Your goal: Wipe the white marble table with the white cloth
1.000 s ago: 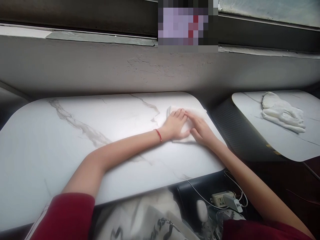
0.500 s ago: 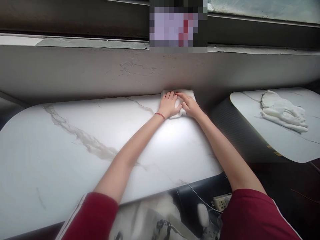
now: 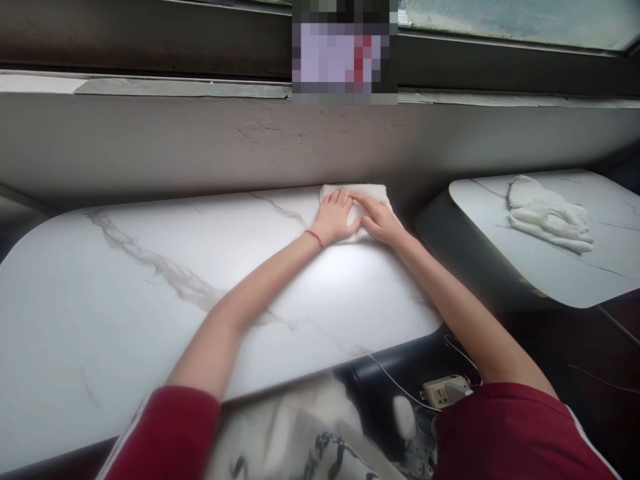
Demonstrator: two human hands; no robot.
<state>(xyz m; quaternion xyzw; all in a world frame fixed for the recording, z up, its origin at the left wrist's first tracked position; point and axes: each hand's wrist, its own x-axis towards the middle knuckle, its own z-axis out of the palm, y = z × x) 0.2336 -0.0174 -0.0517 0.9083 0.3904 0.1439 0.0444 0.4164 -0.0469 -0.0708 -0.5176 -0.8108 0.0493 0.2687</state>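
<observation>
A folded white cloth (image 3: 373, 194) lies at the far right corner of a white marble table (image 3: 150, 267), close to the grey wall. My left hand (image 3: 336, 219) rests flat on the cloth's left part, fingers stretched out; a red string is round that wrist. My right hand (image 3: 379, 219) lies flat on the cloth beside it, fingers extended toward the left hand and touching it. Both hands press the cloth onto the tabletop.
A second marble table (image 3: 565, 267) stands to the right with a crumpled white cloth (image 3: 545, 215) on it. Between the tables is a dark gap. Below the near edge sit a power strip (image 3: 443, 393) with white cables and a white mouse (image 3: 403, 419). A window ledge (image 3: 175, 87) runs above.
Both hands slid the cloth away from me, from the table's right middle to the far edge by the wall. Since half a second ago they barely moved.
</observation>
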